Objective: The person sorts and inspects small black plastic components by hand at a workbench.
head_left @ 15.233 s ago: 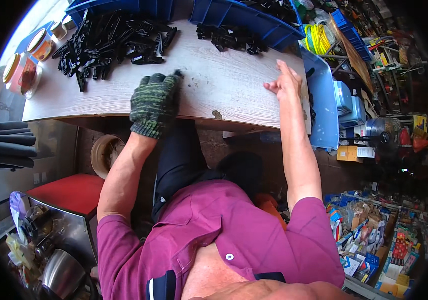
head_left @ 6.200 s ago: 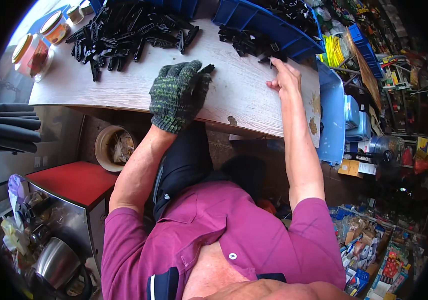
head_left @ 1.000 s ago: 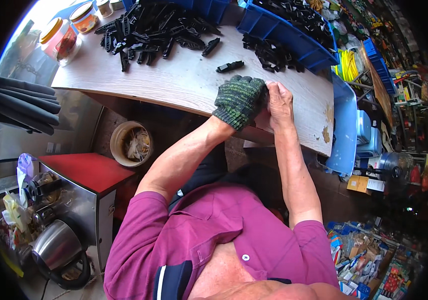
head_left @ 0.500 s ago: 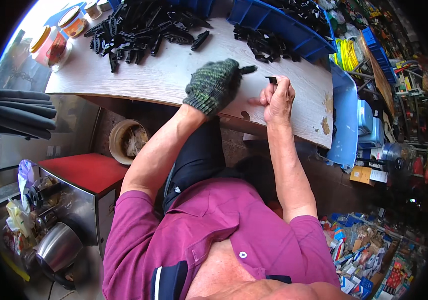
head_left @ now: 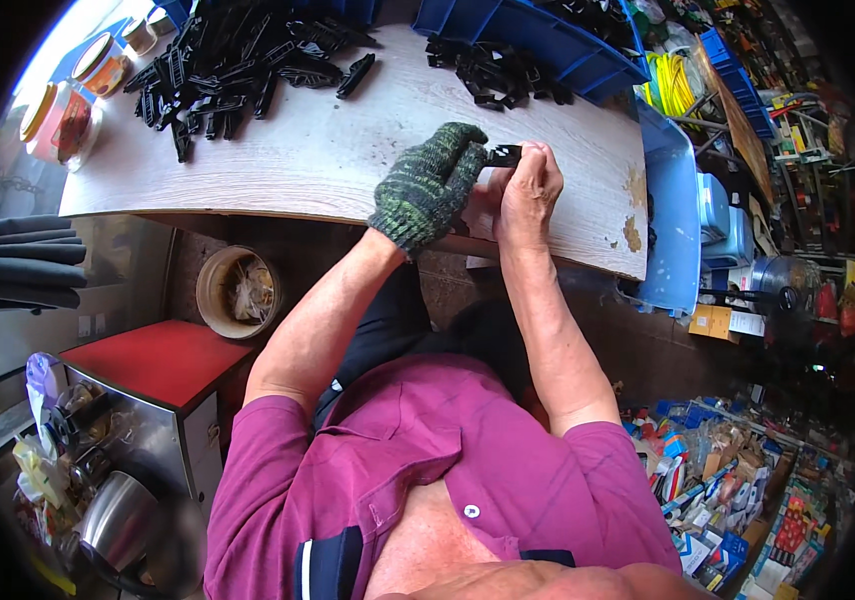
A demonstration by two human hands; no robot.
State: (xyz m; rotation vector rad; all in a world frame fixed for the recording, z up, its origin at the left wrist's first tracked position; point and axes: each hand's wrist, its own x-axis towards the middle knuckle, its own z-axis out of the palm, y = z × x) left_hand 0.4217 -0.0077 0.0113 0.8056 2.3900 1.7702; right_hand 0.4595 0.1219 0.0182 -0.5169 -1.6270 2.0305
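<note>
The pale wood-grain desk (head_left: 328,160) carries everything here: at its far left lies a big heap of black plastic parts (head_left: 238,60), at its far right edge a blue bin (head_left: 538,40) with a smaller cluster of the same parts spilling beside it. Above the desk's near edge, the left hand (head_left: 428,185), in a green knit glove, and the bare right hand (head_left: 528,190) meet. Both hands are closed, pinching one small black plastic part (head_left: 504,155) between their fingertips, just above the desk.
</note>
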